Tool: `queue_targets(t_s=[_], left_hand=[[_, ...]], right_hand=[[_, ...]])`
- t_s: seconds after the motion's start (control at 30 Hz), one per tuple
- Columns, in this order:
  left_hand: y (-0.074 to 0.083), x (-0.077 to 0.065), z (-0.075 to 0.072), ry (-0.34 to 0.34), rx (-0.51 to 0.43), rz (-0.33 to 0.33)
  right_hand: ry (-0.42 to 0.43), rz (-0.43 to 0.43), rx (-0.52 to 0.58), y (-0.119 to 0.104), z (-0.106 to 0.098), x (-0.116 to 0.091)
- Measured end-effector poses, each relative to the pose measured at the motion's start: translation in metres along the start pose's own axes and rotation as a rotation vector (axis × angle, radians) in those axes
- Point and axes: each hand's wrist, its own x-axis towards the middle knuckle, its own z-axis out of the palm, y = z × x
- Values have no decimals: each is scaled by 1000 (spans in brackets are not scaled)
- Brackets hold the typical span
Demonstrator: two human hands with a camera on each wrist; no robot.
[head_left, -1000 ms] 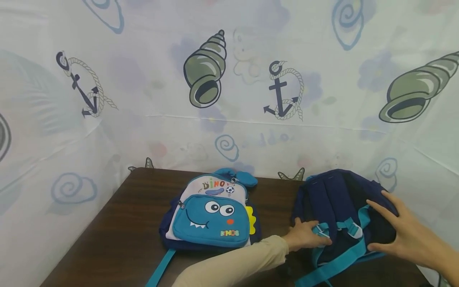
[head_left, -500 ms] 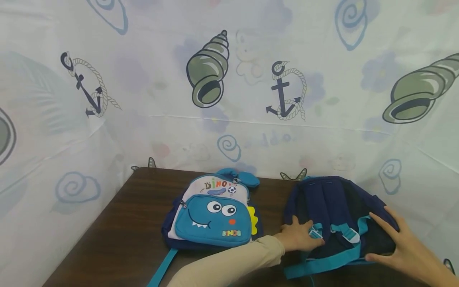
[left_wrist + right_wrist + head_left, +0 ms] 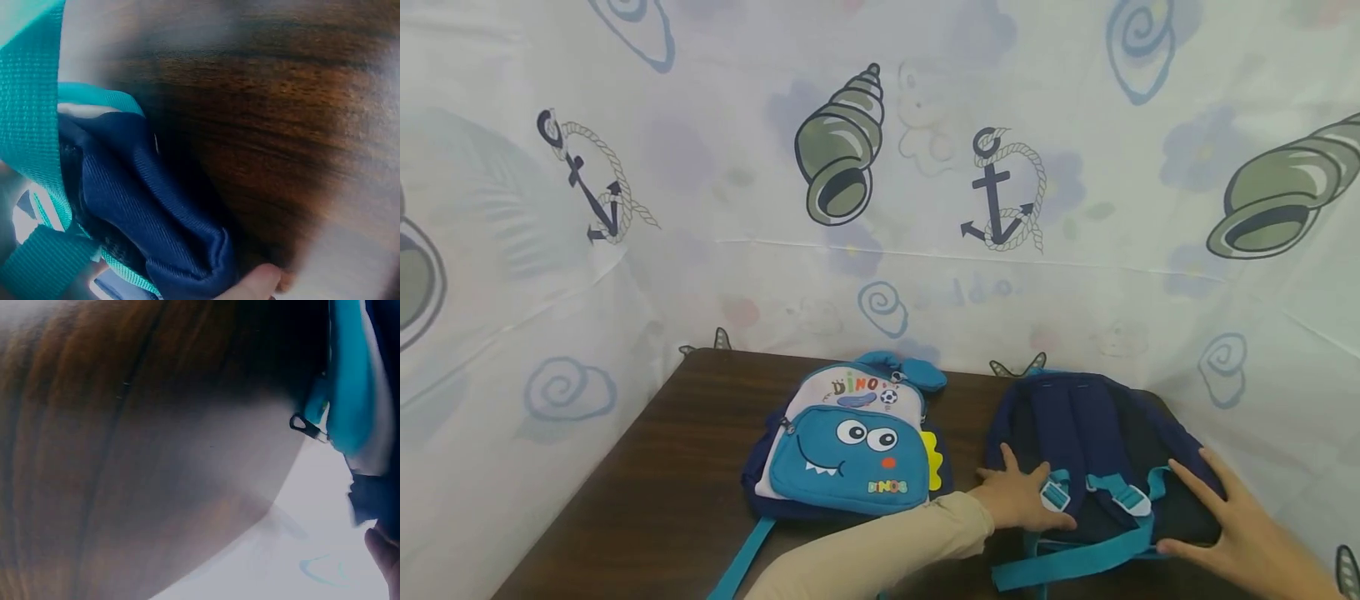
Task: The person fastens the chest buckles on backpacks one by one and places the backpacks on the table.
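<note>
Left hand and right hand, both spread; navy backpack between them; left sleeve aslant

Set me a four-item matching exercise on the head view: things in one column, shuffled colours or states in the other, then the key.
Things:
1. The backpack between the two hands
2. The other backpack
3. The left hand
4. The table

Colours and states:
A. Reaches out of a beige sleeve
B. Has a cartoon face showing
C. Dark brown
D. Lies with its navy shoulder straps facing up

Right pairs: 1-D, 2-B, 3-A, 4-C.
</note>
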Motion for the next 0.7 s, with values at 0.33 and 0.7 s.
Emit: queue_targets(t_s=[0.33,0.7], left_hand=[[2,3,1,-30,25,-70],[4,1,-4,-19,125,-107]], right_hand=[[110,-164,-8,12,27,-1],[-60,-161,90,-1,31,0]])
